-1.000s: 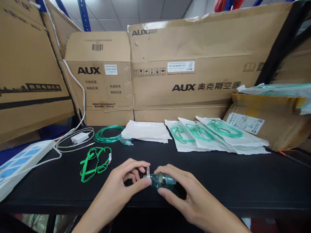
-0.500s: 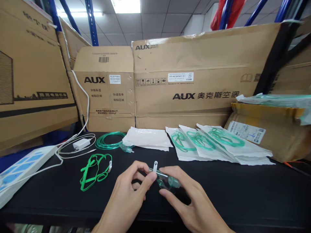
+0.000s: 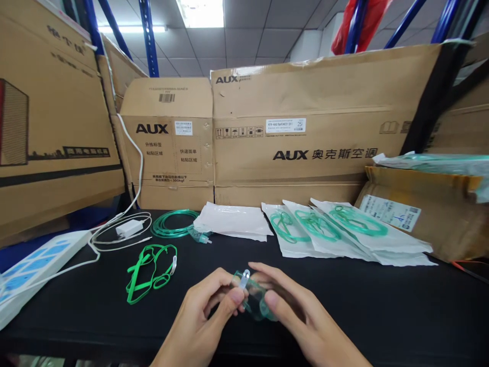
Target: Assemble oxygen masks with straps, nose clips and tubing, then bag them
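A clear, green-tinted oxygen mask (image 3: 255,304) is held low over the black table by both hands. My left hand (image 3: 212,300) is closed on its left edge, thumb and fingers pinching a small metal nose clip (image 3: 244,279) that sticks up there. Wrapped around the mask's right side is my right hand (image 3: 292,300), its thumb in front and fingers behind. Part of the mask is hidden by the fingers. To the left lies a bright green elastic strap (image 3: 136,293) with a metal piece on it. A coil of green tubing (image 3: 153,229) lies behind, near a clear connector (image 3: 201,236).
White packets (image 3: 324,250) with green tubing lie at the back right, beside an open carton (image 3: 446,224). A white pouch (image 3: 233,219) lies at the back middle. A power strip (image 3: 72,244) and white charger (image 3: 130,228) are on the left. Large cardboard boxes (image 3: 324,107) stand behind.
The mask has turned in my hands and sits slightly lower. My right hand has shifted its grip, its thumb now on the mask. The metal clip now leans to the right.
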`<state>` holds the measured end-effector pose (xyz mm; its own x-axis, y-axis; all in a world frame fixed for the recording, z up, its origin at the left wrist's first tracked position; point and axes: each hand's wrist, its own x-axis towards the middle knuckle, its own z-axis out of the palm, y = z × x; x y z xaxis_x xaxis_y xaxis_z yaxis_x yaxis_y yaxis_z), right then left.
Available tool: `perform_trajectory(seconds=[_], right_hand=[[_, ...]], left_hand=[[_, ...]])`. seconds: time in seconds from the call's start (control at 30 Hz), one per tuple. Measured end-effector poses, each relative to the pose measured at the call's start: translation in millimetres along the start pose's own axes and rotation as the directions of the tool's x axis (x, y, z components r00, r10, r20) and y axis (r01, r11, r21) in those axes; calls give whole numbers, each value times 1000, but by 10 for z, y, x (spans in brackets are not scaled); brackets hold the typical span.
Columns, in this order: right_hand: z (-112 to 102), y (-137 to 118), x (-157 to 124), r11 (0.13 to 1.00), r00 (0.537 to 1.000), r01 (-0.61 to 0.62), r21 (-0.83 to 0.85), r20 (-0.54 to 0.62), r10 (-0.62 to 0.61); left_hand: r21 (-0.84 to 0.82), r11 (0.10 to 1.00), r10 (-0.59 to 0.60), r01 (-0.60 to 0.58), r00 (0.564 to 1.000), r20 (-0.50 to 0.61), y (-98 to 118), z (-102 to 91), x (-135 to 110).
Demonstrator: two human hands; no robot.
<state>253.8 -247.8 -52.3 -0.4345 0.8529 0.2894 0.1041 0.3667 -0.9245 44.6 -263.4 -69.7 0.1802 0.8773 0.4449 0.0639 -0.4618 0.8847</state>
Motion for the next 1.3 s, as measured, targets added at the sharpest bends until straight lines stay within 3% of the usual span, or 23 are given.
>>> perform_trajectory(seconds=[0.23, 0.4, 0.5, 0.9, 1.1, 1.3], right_hand=[[-16, -97, 30, 987, 993, -89, 133, 85, 78], [-55, -41, 47, 969, 986, -127, 211, 133, 100], [-65, -55, 64, 967, 986, -128, 219, 129, 101], [-21, -82, 63, 943, 985, -173, 286, 67, 161], [-15, -37, 75, 949, 991, -131, 288, 43, 124], [11, 41, 75, 981, 999, -33, 190, -24, 38]], left_hand=[[99, 992, 77, -78, 997, 17, -70, -51, -1], [66, 998, -11, 4, 995, 101, -107, -63, 26], [79, 996, -41, 33, 995, 92, -118, -57, 20], [124, 987, 84, -99, 989, 121, -139, -32, -42], [183, 974, 116, -131, 989, 92, -140, -20, -39], [264, 943, 190, -203, 979, 72, -130, 14, -31]])
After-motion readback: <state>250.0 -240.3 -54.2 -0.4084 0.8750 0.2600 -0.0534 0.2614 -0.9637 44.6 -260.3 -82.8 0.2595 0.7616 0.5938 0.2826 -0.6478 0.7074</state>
